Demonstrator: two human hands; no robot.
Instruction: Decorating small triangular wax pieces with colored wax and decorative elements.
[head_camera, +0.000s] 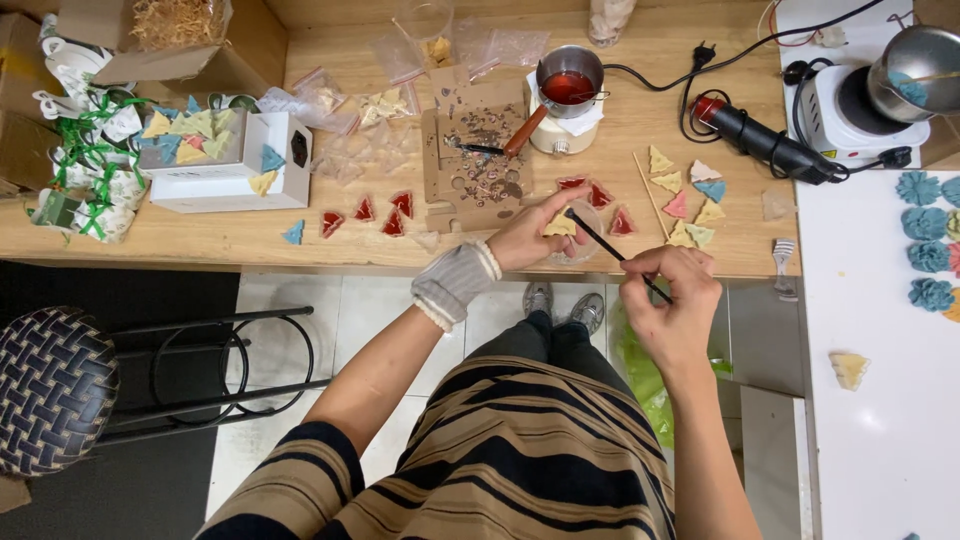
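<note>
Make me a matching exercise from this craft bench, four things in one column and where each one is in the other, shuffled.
Things
1. thin black stick
2. yellow triangle piece
3. small metal pot of red liquid
4. black heat tool

Places
A. on a white stand at the back of the wooden table
B. lying by the white hot plate
C. in the right hand
D. in the left hand

Pairs: 1-C, 2-D, 3-A, 4-B
</note>
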